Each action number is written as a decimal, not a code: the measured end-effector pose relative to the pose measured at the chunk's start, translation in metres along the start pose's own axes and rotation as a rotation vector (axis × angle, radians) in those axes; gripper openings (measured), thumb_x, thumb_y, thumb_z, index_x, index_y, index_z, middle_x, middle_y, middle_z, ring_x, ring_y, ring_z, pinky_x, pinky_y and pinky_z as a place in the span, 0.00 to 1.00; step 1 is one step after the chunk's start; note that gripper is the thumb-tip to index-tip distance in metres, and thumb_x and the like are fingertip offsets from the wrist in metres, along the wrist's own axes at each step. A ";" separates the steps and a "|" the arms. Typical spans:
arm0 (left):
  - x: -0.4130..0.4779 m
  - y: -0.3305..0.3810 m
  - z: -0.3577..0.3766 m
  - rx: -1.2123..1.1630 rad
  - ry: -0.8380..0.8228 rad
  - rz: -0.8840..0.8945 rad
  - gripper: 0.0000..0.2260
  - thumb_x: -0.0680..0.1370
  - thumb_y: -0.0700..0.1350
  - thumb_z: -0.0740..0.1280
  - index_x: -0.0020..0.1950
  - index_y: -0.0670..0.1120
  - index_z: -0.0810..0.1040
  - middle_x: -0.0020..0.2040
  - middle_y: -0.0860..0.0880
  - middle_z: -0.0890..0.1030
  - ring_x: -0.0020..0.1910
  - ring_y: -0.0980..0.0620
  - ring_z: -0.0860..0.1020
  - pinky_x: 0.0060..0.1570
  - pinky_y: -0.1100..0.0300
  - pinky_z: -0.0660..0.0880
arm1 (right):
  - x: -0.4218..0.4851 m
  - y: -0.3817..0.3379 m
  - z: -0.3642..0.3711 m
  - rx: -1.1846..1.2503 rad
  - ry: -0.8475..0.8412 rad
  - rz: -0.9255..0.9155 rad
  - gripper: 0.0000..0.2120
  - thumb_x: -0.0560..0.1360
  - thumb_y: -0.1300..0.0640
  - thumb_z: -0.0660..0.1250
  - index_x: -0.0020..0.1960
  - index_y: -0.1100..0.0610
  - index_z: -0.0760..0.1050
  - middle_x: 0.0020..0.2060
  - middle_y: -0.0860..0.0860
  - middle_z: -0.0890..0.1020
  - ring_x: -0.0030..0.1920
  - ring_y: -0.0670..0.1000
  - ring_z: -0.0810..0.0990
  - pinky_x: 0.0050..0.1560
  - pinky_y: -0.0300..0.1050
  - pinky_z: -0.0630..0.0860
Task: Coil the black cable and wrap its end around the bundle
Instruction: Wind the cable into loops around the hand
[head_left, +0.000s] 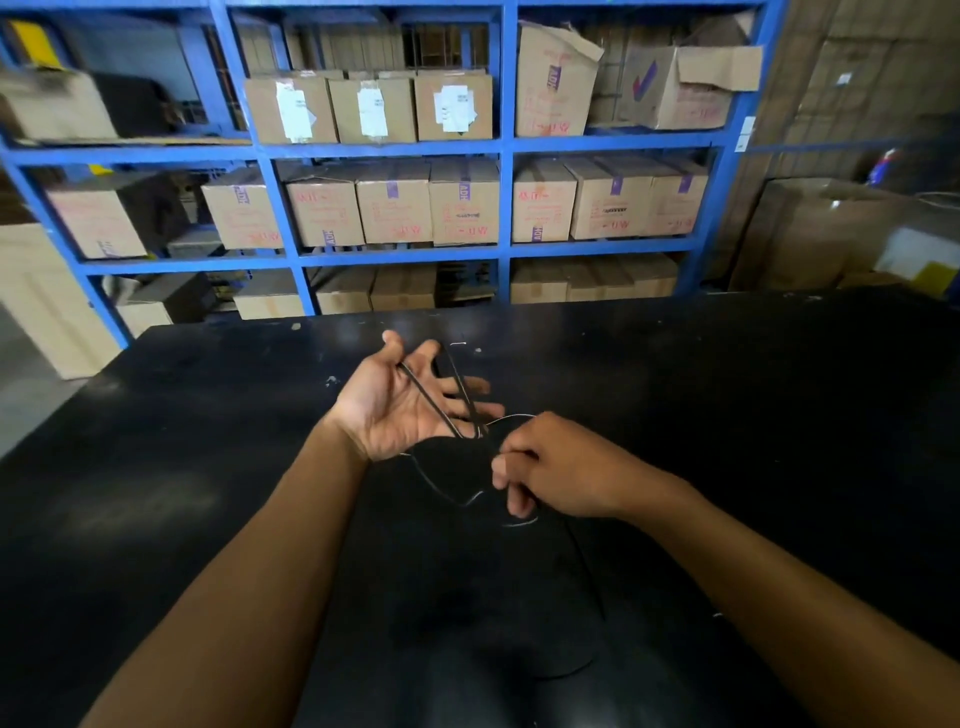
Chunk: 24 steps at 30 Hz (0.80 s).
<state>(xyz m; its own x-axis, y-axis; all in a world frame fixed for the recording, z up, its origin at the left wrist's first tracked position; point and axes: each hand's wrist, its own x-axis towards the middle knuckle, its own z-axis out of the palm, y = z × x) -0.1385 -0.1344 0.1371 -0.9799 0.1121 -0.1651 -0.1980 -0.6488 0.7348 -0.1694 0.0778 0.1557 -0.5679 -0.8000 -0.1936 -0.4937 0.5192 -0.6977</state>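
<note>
A thin black cable runs across the palm of my left hand, which is held palm up over the black table with its fingers spread. Two strands cross the palm and meet near the little finger. My right hand sits just right of it, fingers pinched on the cable. From there a loop hangs below both hands, and more cable trails toward me over the table, hard to see against the dark surface.
Blue metal shelving packed with cardboard boxes stands behind the table's far edge. More boxes are stacked at the right, and a pale carton stands on the floor at the left.
</note>
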 end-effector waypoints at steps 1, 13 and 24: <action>-0.001 0.004 0.000 0.003 -0.002 0.005 0.32 0.77 0.69 0.45 0.79 0.58 0.47 0.71 0.28 0.66 0.62 0.21 0.71 0.57 0.25 0.67 | -0.003 0.003 0.005 0.041 -0.044 -0.008 0.12 0.80 0.57 0.60 0.46 0.61 0.80 0.37 0.54 0.86 0.36 0.45 0.84 0.37 0.35 0.77; -0.033 0.008 0.016 0.057 -0.252 -0.122 0.34 0.75 0.71 0.49 0.78 0.62 0.47 0.76 0.31 0.56 0.69 0.21 0.62 0.61 0.28 0.67 | 0.035 0.037 0.025 -0.198 -0.076 -0.057 0.08 0.77 0.54 0.64 0.44 0.53 0.81 0.41 0.46 0.82 0.46 0.48 0.82 0.47 0.44 0.73; -0.073 -0.020 0.024 0.321 -0.346 -0.325 0.32 0.73 0.72 0.44 0.76 0.65 0.55 0.77 0.35 0.59 0.72 0.24 0.57 0.65 0.33 0.63 | 0.084 -0.010 -0.069 -0.635 0.116 -0.177 0.06 0.75 0.48 0.68 0.46 0.50 0.79 0.42 0.49 0.81 0.44 0.48 0.78 0.47 0.51 0.76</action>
<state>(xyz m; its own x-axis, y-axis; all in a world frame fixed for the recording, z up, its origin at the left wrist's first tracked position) -0.0633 -0.1112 0.1507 -0.8076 0.5427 -0.2308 -0.4353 -0.2845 0.8542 -0.2579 0.0262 0.1943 -0.4927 -0.8701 -0.0131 -0.8574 0.4880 -0.1637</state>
